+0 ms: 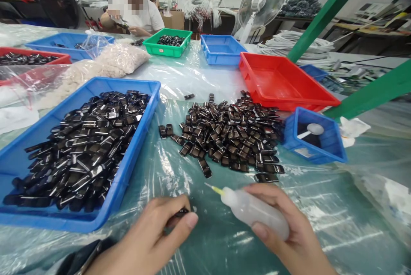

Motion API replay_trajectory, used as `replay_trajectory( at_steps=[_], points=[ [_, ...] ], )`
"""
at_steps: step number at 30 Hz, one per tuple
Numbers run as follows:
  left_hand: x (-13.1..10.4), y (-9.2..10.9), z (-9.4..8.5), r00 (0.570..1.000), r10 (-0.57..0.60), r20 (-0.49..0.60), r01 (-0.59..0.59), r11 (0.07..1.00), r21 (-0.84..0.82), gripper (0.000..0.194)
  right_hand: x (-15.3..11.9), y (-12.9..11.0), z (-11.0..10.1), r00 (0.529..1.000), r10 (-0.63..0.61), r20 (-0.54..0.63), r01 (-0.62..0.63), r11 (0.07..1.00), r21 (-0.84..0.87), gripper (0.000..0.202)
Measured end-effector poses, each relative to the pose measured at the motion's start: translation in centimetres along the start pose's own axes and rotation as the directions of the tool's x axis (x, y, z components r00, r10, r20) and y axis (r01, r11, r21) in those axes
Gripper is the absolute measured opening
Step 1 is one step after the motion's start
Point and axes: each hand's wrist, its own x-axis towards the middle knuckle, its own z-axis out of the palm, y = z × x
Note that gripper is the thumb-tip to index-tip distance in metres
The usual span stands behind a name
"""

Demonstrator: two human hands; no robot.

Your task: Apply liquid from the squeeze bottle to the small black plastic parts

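Observation:
My left hand [160,228] is closed around a small black plastic part [182,212], most of which the fingers hide. In my right hand [285,223] lies a translucent squeeze bottle [253,210] with a yellow-based needle tip [217,190], pointing left toward the left hand. The tip and the part are apart. Just beyond both hands spreads a loose pile of small black parts [224,133] on the plastic-covered table [218,240]. A large blue tray [128,168] to the left holds many similar black parts [96,138].
A small blue bin [317,153] with a white scoop [311,130] and dark contents stands right of the pile. Behind are a red tray [282,78], a blue tray [221,50], a green tray [167,52] and bags of pale material [122,56]. Green posts [334,9] rise at right. A person [138,13] sits opposite.

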Motion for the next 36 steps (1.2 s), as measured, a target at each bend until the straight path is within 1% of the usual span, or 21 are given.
replay_trajectory(
  at_steps=[3, 5, 8, 10, 14, 17, 22, 25, 29, 36],
  points=[
    [-0.7, 0.0, -0.1, 0.987, 0.130, -0.093, -0.122, 0.989, 0.086, 0.029, -0.3, -0.3, 0.4, 0.994, 0.031, -0.105, -0.033, 0.999, -0.017, 0.024],
    [-0.9, -0.1, 0.0, 0.977, 0.161, -0.141, -0.146, 0.983, 0.111, 0.023, -0.7, -0.6, 0.7, 0.983, 0.043, -0.179, -0.051, 0.998, -0.037, 0.028],
    [-0.9, -0.3, -0.1, 0.972, 0.197, -0.127, -0.182, 0.976, 0.123, 0.017, -1.1, -1.0, 1.2, 0.972, 0.040, -0.231, -0.062, 0.994, -0.090, 0.031],
    [-0.8, -0.4, -0.2, 0.967, 0.225, -0.115, -0.210, 0.969, 0.131, 0.015, -1.3, -1.0, 1.2, 0.969, 0.029, -0.245, -0.061, 0.990, -0.123, 0.032],
    [-0.6, -0.3, -0.3, 0.960, 0.245, -0.132, -0.229, 0.965, 0.131, 0.013, -1.5, -0.7, 1.0, 0.972, 0.045, -0.231, -0.078, 0.987, -0.137, 0.031],
    [-0.6, -0.3, -0.3, 0.956, 0.266, -0.123, -0.249, 0.959, 0.138, 0.012, -1.6, -0.4, 0.9, 0.975, 0.067, -0.213, -0.098, 0.985, -0.143, 0.029],
    [-0.7, -0.5, -0.2, 0.950, 0.293, -0.103, -0.274, 0.947, 0.170, 0.012, -1.8, -0.1, 1.2, 0.976, 0.024, -0.215, -0.069, 0.977, -0.200, 0.030],
    [-0.7, -0.5, -0.1, 0.957, 0.282, -0.068, -0.267, 0.949, 0.169, 0.011, -2.0, 0.3, 1.3, 0.979, 0.008, -0.205, -0.053, 0.975, -0.217, 0.032],
    [-0.8, -0.4, 0.0, 0.969, 0.244, -0.035, -0.236, 0.961, 0.145, 0.009, -2.1, 0.6, 1.4, 0.983, 0.017, -0.182, -0.055, 0.978, -0.202, 0.033],
    [-0.9, -0.3, 0.1, 0.963, 0.269, -0.030, -0.264, 0.957, 0.123, 0.007, -1.7, 0.1, 1.3, 0.986, 0.004, -0.165, -0.039, 0.977, -0.211, 0.030]
  ],
)
